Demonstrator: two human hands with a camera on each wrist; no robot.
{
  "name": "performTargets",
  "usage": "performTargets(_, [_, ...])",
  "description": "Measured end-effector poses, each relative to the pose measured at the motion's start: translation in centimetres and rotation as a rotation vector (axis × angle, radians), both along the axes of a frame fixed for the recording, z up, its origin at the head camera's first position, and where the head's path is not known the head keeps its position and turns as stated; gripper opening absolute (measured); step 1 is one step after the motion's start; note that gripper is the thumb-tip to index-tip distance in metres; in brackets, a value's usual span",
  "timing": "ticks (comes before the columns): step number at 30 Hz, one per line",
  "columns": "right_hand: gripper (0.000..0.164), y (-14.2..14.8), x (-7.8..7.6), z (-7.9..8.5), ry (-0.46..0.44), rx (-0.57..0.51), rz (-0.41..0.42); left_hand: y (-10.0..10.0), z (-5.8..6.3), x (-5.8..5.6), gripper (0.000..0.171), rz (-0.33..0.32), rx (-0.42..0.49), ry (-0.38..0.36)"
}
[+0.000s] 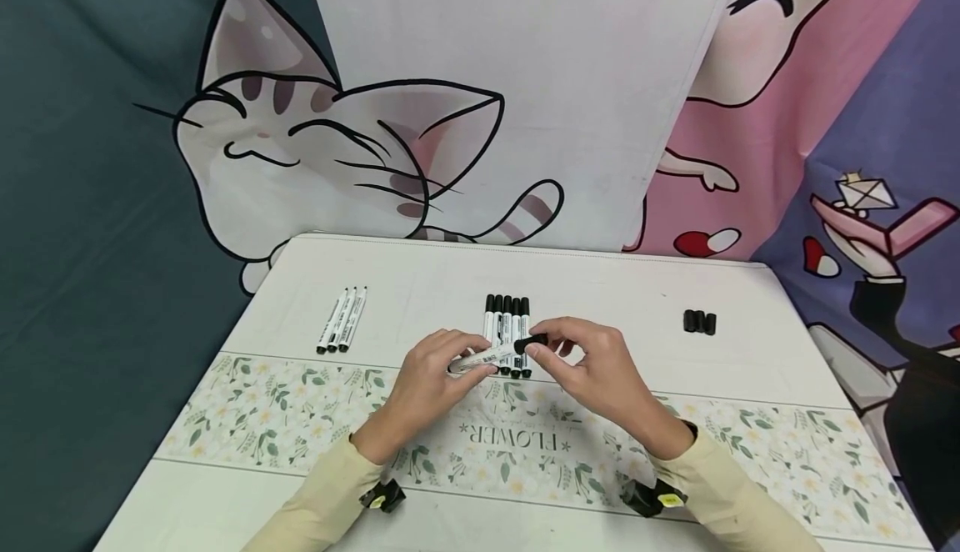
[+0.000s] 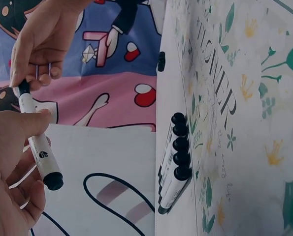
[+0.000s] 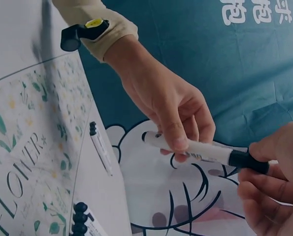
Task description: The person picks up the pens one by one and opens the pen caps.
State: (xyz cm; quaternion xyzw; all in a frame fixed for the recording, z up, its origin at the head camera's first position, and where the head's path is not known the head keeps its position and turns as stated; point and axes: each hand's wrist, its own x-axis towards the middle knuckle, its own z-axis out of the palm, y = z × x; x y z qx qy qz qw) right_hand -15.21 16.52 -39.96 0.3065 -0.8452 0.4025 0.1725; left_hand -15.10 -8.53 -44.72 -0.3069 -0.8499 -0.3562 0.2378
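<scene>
White table (image 1: 420, 277): both hands pinch one marker (image 1: 491, 356) above five capped markers (image 1: 507, 318).

The word "FLOWER" stands in dark capitals on the floral band (image 1: 525, 439) across the counter (image 1: 600, 285), upside down in the lower middle of the head view. The print on the markers (image 1: 506, 331) is too small to read.

White table (image 1: 420, 273) with a floral "FLOWER" runner (image 1: 247, 410) occupying the lower frame. Three uncapped white markers (image 1: 342, 319) lying centre left; three loose black caps (image 1: 699, 322) sitting centre right. Cartoon cat backdrop (image 1: 300, 152) hanging across the upper frame.
</scene>
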Motion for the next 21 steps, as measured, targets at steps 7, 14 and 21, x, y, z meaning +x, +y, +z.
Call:
performTargets(7, [0.014,0.51,-0.12,-0.18,-0.020,0.025,0.074,-0.28,-0.22,0.18,0.025,-0.045,-0.027,0.001])
performTargets(14, [0.014,0.65,-0.40,-0.36,-0.007,0.003,0.124,-0.26,-0.62,0.25,0.025,-0.106,-0.010,0.010])
performTargets(21, [0.010,0.68,-0.32,-0.51,-0.037,0.025,0.148,-0.37,-0.71,0.25,0.026,-0.130,-0.007,-0.055])
